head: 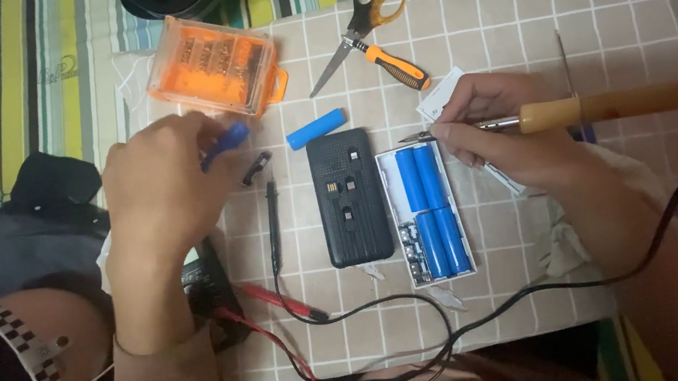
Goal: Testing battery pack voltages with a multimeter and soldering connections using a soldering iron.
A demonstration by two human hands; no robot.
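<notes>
Four blue cylindrical cells (pixel 433 209) are sitting in two pairs inside the open white battery tray (pixel 393 210), which is lying on the checked cloth (pixel 507 26) just right of the black ribbed case (pixel 347 196). The right hand (pixel 503 133) is closing its fingers around the metal shaft of the soldering iron (pixel 585 109), whose wooden handle is running off to the right, and the tip is hovering at the tray's upper edge, just above the top pair of cells. For clean work here, the tip is probably best kept on the metal contact alone and off the blue wrap and the white plastic wall; gripping nearer the wooden handle looks safer than pinching the metal shaft. The left hand (pixel 160 185) is curling shut around a small blue tool (pixel 224 141), well apart from the tray, so nothing is steadying the tray; a finger on its lower end would likely be stopping it sliding. A loose blue cell (pixel 316 128) is lying above the black case, near the black probe (pixel 273 223), the scissors (pixel 362 18), the orange-handled screwdriver (pixel 393 65) and the orange bit box (pixel 214 64). The black cable (pixel 420 305) is trailing below the tray, and is worth keeping clear of the hot tip.
</notes>
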